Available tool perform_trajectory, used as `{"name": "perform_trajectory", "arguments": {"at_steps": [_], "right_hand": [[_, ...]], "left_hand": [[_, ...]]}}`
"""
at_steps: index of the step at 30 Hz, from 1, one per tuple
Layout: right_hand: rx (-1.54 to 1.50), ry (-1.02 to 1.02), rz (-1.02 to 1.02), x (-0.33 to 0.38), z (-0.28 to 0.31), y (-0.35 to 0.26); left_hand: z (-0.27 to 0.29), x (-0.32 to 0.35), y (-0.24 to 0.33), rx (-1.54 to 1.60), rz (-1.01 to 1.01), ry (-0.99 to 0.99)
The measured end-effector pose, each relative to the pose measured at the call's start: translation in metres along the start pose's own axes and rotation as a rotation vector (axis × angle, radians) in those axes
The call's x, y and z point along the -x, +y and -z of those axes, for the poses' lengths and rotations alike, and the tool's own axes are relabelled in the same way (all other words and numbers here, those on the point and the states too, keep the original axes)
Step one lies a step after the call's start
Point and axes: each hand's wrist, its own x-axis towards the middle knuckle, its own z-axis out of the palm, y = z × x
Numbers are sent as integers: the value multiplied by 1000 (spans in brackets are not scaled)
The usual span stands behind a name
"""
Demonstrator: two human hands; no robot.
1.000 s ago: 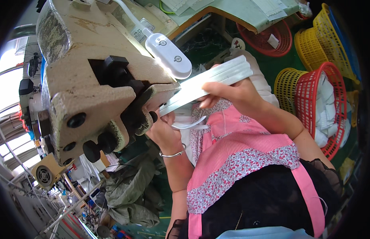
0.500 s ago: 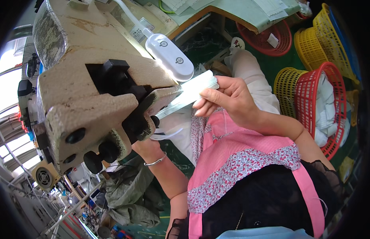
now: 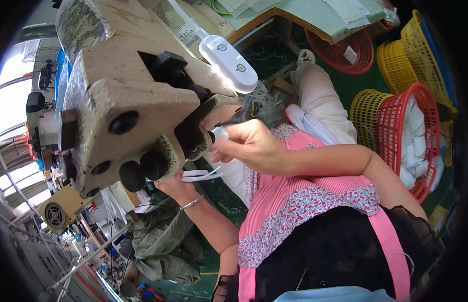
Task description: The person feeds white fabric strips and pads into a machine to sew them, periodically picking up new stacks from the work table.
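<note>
The beige head of a sewing machine fills the upper left. Below its right edge, my right hand is closed, pinching a whitish translucent strip between thumb and fingers; most of that strip is hidden by the hand and the machine. Lower left, under the machine head, my left hand has its fingers bent together around the end of a narrow white band, whose loose ends stick out to the right. The machine partly covers those fingertips.
A white lamp shines beside the machine head. Right of my lap stand a red basket with white cloth and yellow baskets. A green worktable lies at the top; a grey-green cloth hangs lower left.
My right hand has moved left and down, toward the machine's lower edge, with the strip, which now shows far less. The machine and lamp sit slightly farther right in view.
</note>
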Motion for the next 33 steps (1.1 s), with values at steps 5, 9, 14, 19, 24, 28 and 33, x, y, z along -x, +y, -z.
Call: {"name": "perform_trajectory", "arguments": {"at_steps": [5, 9, 14, 19, 24, 28, 33], "right_hand": [[-13, -202, -63, 13, 18, -15], [-168, -104, -4, 30, 77, -34], [-173, 161, 55, 48, 115, -60], [-362, 226, 219, 49, 128, -56], [-177, 64, 165, 23, 105, -42], [-146, 34, 156, 7, 89, -40], [-235, 1, 54, 0, 82, -44]], "left_hand": [[52, -26, -31, 318, 251, -117], [18, 13, -24, 537, 385, -327], [-51, 75, -2, 250, 358, -713], [-91, 97, 34, 44, 297, -641], [-109, 105, 46, 34, 267, -576], [-115, 108, 48, 106, 238, -545], [-115, 107, 49, 37, 158, -524]]}}
